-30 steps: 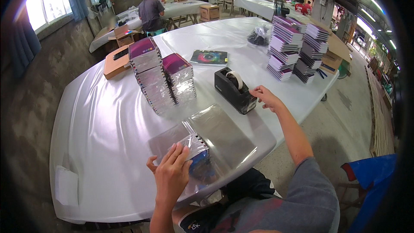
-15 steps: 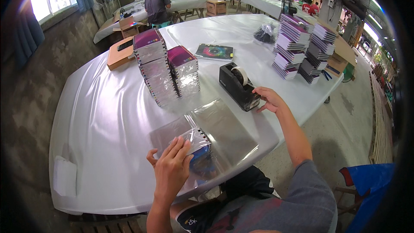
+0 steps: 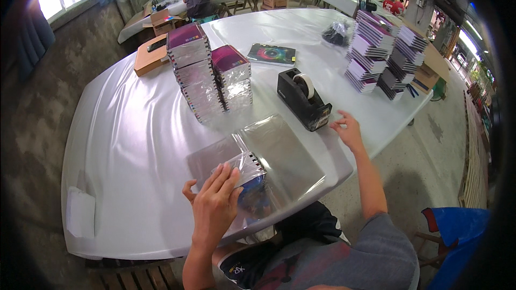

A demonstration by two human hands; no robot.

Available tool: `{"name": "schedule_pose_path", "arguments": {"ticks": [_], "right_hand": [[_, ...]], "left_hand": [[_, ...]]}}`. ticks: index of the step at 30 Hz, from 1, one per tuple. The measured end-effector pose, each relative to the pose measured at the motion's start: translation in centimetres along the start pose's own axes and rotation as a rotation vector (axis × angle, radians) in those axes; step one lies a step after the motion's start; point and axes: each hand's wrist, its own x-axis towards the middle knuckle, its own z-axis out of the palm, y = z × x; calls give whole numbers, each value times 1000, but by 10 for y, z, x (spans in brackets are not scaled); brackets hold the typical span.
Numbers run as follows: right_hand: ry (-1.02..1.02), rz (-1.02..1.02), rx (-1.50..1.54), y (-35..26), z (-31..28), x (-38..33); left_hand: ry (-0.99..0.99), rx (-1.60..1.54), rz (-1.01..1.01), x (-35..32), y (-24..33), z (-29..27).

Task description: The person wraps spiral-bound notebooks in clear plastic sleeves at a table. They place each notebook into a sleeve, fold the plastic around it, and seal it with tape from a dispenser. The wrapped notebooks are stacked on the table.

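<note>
My left hand (image 3: pixel 216 196) lies with stretched fingers on a spiral-bound notebook (image 3: pixel 252 189), pressing down the transparent film folded over it. Blue shows on the lower part of the notebook, and the hand covers its left side. Under and beside it spreads a pile of transparent plastic sheets (image 3: pixel 287 153). Just off the cutting end of a black tape dispenser (image 3: pixel 301 102), my right hand (image 3: pixel 346 129) has its thumb and fingers pinched together. Whatever lies in that pinch is too small to make out. A white tape roll (image 3: pixel 305 85) sits in the dispenser.
Film-wrapped notebooks (image 3: pixel 196 83) stand in two stacks beyond the sheets. Unwrapped notebooks (image 3: pixel 371 48) are stacked at the far right. A colourful flat book (image 3: pixel 272 53), a cardboard box (image 3: pixel 150 60) with a phone, and a white block (image 3: pixel 80 214) rest on the table (image 3: pixel 129 166).
My right hand has drawn back a little from the dispenser's cutting end, toward the right. My left hand stays on the notebook. The whole view has shifted slightly.
</note>
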Motion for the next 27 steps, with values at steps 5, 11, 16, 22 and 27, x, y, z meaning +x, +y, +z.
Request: {"name": "schedule_pose_path", "arguments": {"ticks": [5,11,16,22,27], "right_hand": [[295,-177,-714,-21,-7,-22],[60,-158,53,-91,-2,-39],[-520,61,729,-183,31,-82],[-754,327,977,-238,72,-110],[-709,404,963,-252,77,-114]], "left_hand": [[-4,-7,11,0,-2,1],[52,-127,10,-5,-5,6],[84,-134,44,-6,-9,11],[120,-311,-18,-7,-10,18],[118,-370,-13,-9,-15,20]]}}
